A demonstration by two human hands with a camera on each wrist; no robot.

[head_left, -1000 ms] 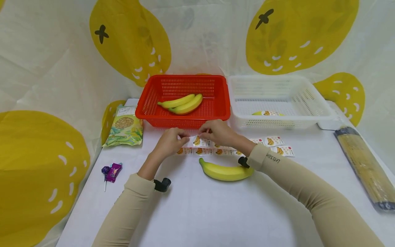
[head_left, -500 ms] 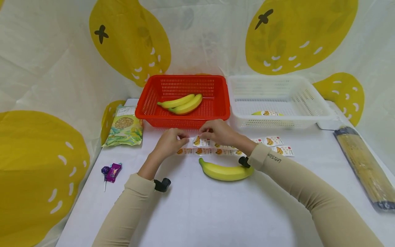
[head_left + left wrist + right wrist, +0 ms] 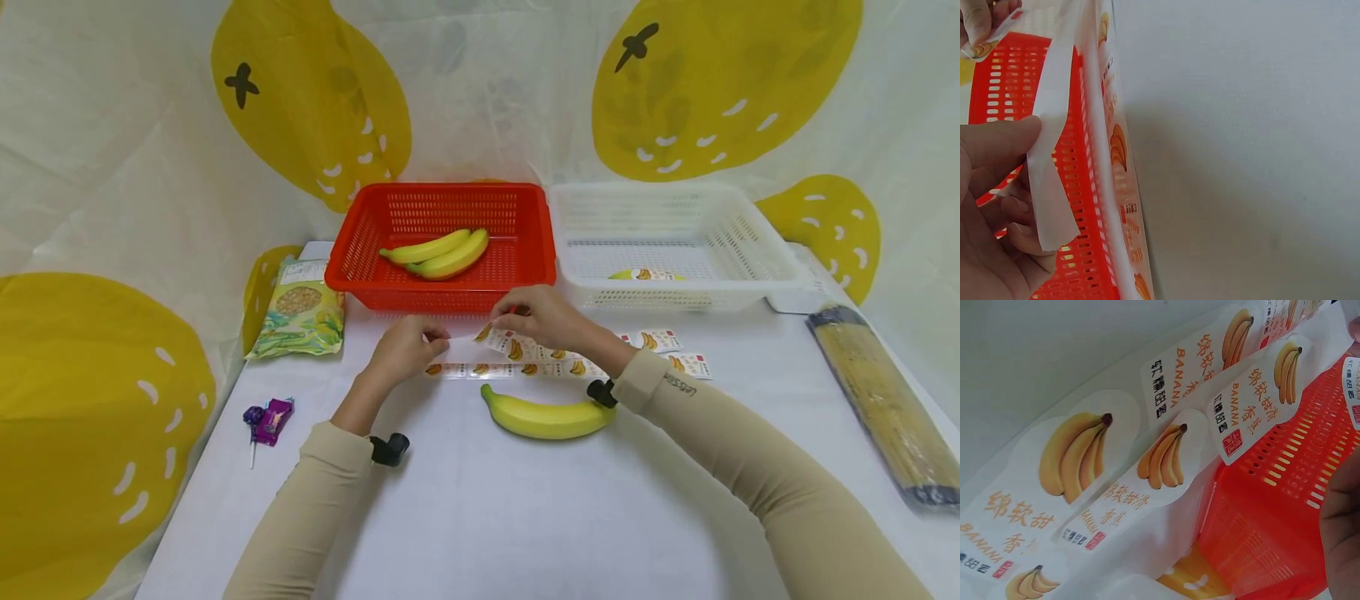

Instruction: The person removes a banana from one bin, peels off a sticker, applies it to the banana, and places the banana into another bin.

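My left hand [image 3: 405, 348] pinches the bare white end of a label backing strip [image 3: 1054, 119] between thumb and finger, just in front of the red basket. To its right, my right hand [image 3: 543, 318] pinches a banana sticker [image 3: 984, 49], which looks lifted away from the backing. More banana stickers [image 3: 1163, 456] stay on the raised strip running beneath the right hand. A second sticker strip [image 3: 495, 371] lies on the table below both hands. Nearer me lies a yellow banana [image 3: 547, 417]; the right wrist camera overlaps its right end.
The red basket [image 3: 450, 298] holds two bananas [image 3: 438, 252]. In the white basket [image 3: 675, 296] lies a banana with a sticker [image 3: 648, 274]. A snack bag [image 3: 297, 310] and purple candies [image 3: 272, 421] are at left; a long noodle-like pack [image 3: 885, 404] is at right.
The right hand has lifted the sticker's left end from the backing, leaving bare white strip between the hands. The left hand has shifted slightly left.
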